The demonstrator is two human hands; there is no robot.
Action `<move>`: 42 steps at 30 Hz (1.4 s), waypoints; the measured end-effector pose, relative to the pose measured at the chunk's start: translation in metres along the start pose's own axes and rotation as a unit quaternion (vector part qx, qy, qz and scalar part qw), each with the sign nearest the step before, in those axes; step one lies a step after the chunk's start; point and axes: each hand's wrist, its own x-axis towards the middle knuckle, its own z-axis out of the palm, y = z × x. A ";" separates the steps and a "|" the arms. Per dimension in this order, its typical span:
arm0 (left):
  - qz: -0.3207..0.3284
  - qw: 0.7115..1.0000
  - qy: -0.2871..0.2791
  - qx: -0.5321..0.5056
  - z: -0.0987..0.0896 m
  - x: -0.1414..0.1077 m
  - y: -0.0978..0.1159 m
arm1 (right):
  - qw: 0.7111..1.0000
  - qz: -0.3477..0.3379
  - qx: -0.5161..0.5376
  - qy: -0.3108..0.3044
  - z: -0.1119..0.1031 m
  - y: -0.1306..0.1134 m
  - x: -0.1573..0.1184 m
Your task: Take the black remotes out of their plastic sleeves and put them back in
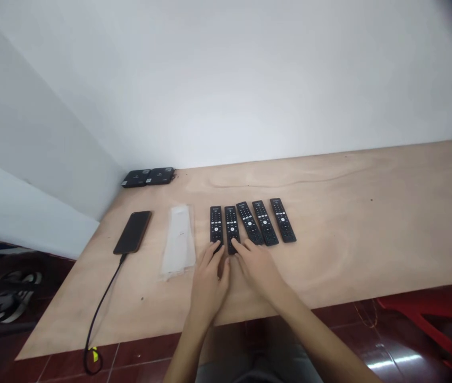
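Several black remote controls lie in a row on the wooden table, buttons up. My left hand (210, 274) rests its outstretched fingertips on the lower end of the leftmost remote control (216, 221), its thumb held apart to the right. The second remote control (231, 221) has my right hand (257, 263) at its lower end, index fingertip touching it, the other fingers near the foot of the tilted third remote control (249, 221). Farther right are a fourth remote control (265, 221) and a fifth (283, 218), both slanted and untouched. Neither hand grips anything.
Left of the row lies a stack of clear plastic sleeves (178, 242). Beyond it is a dark phone (133, 232) with a black cable (104, 298) hanging over the front edge. Two black boxes (148, 177) sit against the wall at the table's (369, 239) back left corner.
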 end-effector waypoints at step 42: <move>0.175 0.977 -0.113 -0.033 -0.020 -0.004 0.016 | 0.968 0.008 0.237 0.085 -0.060 0.080 -0.134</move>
